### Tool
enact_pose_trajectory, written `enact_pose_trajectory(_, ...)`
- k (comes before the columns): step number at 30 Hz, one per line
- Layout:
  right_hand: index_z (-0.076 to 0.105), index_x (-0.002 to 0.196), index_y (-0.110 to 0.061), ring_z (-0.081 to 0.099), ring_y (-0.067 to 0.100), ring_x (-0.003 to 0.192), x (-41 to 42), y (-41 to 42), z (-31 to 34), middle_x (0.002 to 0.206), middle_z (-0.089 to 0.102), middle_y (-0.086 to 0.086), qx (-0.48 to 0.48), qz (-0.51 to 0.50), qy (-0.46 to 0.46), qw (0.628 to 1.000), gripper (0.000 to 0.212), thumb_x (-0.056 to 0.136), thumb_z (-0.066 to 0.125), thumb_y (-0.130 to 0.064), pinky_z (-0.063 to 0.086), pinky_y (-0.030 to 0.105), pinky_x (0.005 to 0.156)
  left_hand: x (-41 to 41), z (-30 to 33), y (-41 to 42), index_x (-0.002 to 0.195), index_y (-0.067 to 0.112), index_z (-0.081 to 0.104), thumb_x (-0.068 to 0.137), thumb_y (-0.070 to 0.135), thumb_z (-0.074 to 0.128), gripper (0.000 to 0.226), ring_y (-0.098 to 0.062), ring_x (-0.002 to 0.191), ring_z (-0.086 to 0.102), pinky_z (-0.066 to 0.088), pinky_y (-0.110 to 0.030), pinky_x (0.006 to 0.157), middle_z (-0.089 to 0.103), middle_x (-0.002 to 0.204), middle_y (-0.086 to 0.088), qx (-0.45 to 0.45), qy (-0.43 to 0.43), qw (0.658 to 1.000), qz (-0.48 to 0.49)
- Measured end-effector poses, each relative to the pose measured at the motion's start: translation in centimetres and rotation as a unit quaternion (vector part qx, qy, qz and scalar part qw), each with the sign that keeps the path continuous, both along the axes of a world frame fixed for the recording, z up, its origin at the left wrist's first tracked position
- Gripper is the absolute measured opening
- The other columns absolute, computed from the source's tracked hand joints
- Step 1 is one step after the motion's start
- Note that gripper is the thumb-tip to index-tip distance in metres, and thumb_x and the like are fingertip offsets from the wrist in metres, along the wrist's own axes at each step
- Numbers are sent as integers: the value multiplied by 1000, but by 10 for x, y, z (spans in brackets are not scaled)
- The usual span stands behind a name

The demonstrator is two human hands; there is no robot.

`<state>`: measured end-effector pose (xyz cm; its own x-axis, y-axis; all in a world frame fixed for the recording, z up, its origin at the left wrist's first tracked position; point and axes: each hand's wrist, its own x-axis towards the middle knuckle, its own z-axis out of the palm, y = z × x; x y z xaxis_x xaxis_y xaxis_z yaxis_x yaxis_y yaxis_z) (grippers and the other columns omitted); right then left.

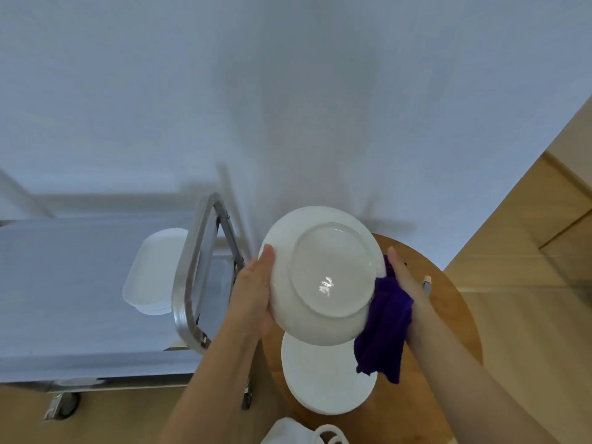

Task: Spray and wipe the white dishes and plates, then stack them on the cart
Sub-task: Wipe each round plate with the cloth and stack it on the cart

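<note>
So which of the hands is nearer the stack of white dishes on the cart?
Left. The left hand grips the plate on the side facing the stack of white dishes; the right hand, holding the purple cloth, is beyond the plate's far edge.

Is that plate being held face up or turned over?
Turned over toward the camera. The plate shows its underside: the raised foot ring and a maker's mark. The left hand grips one edge; the right hand presses a purple cloth against the other.
</note>
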<state>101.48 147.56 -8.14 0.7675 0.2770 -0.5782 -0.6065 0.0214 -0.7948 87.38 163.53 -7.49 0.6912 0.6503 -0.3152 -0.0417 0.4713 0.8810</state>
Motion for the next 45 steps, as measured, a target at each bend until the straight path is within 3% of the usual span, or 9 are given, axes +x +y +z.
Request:
enact_pose_trajectory(3,52,117,-13,56,17,76,6,8,-14,86,58,1,-52,7,-67,996,35,95,48,-40,44,30,60,0,0,-6,88,27,70,86,46,55,25,-15,75,70,56,-30,62,74,84,2,101,46,994,4)
enact_pose_trajectory(7,60,101,-33,59,10,92,-3,26,-2,95,63,-13,-61,57,-221,972,19,96,43,-40,44,25,69,4,4,-22,84,23,63,90,45,51,25,-14,71,65,53,-26,60,68,77,2,287,115,949,-58)
enact_pose_trajectory(10,51,120,-40,50,-4,102,-14,40,11,104,52,-30,-69,142,-343,926,25,98,40,-39,39,16,83,7,5,-31,74,18,55,85,56,44,41,-5,61,54,43,-16,56,58,69,2,405,132,903,-65)
enact_pose_trajectory(15,28,144,-29,29,4,133,-43,47,20,140,33,-23,-69,223,-437,869,46,99,38,-28,28,30,112,11,16,-23,65,20,51,82,65,29,53,-3,50,47,38,-15,50,47,55,9,433,92,896,-47)
enact_pose_trajectory(20,11,124,-59,-1,-25,129,-74,47,17,124,4,-59,-5,329,-464,823,39,95,26,-37,1,3,107,10,16,-17,77,-3,59,81,61,26,72,-30,63,54,45,-39,62,59,68,-21,395,90,913,-50)
enact_pose_trajectory(25,17,136,-39,6,-6,138,-42,39,19,140,10,-32,-103,353,-565,739,43,95,28,-35,3,21,115,7,23,-17,70,-1,54,81,60,30,67,-14,56,46,38,-27,57,51,61,-7,394,104,910,-78)
enact_pose_trajectory(33,42,138,-26,44,4,123,2,41,12,133,49,-14,-36,185,-345,920,41,99,38,-37,34,35,109,5,36,-11,84,-5,57,91,52,43,59,-16,62,50,43,-27,57,55,75,-8,290,94,952,-36)
enact_pose_trajectory(41,58,110,-47,61,-5,91,5,34,1,107,62,-24,43,129,-204,969,21,91,55,-39,47,15,71,17,40,-4,65,25,64,91,52,49,41,6,42,56,45,-17,40,60,51,20,83,85,986,119)
enact_pose_trajectory(45,56,125,-35,63,10,102,-16,36,-18,113,65,-13,81,62,-127,987,39,86,62,-37,53,33,86,30,45,-14,83,25,64,93,51,49,31,4,49,61,47,-16,38,66,61,16,16,7,983,181)
